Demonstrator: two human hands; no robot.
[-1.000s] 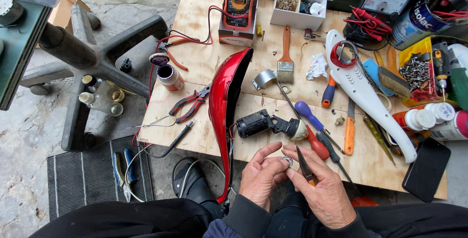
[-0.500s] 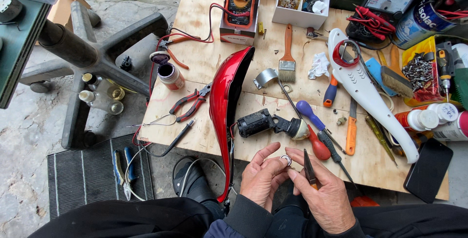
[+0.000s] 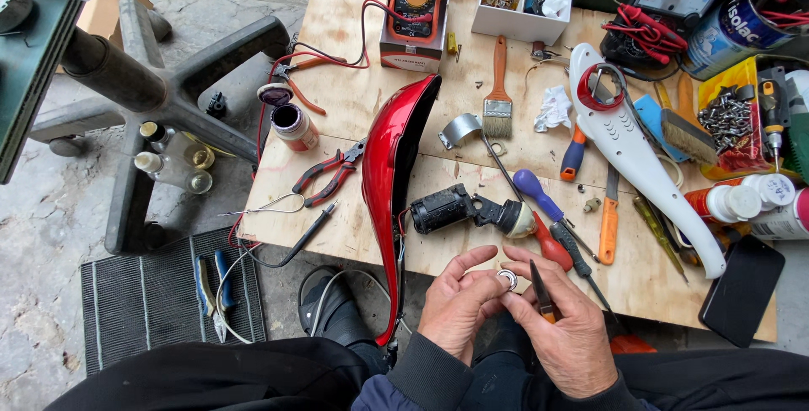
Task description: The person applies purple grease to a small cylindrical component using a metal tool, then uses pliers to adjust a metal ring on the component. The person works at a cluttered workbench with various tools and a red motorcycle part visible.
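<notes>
Both hands meet over the board edge: left hand (image 3: pixel 455 310) pinches a ring (image 3: pixel 507 279), right hand (image 3: pixel 566 335) grips a tool (image 3: pixel 541 291). Keep that ring steady and the tip square to it.

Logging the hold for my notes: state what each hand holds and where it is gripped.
A small silver ring is pinched by its rim between both hands' fingers. The right hand also holds a thin dark tool along its shaft.

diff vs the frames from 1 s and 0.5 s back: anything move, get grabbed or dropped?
Almost nothing. Both hands, left hand and right hand, stay together at the bench edge, still pinching the small metal ring; the right keeps its thin dark tool. Nothing grabbed or released. The red shell and black motor lie unmoved.
</notes>
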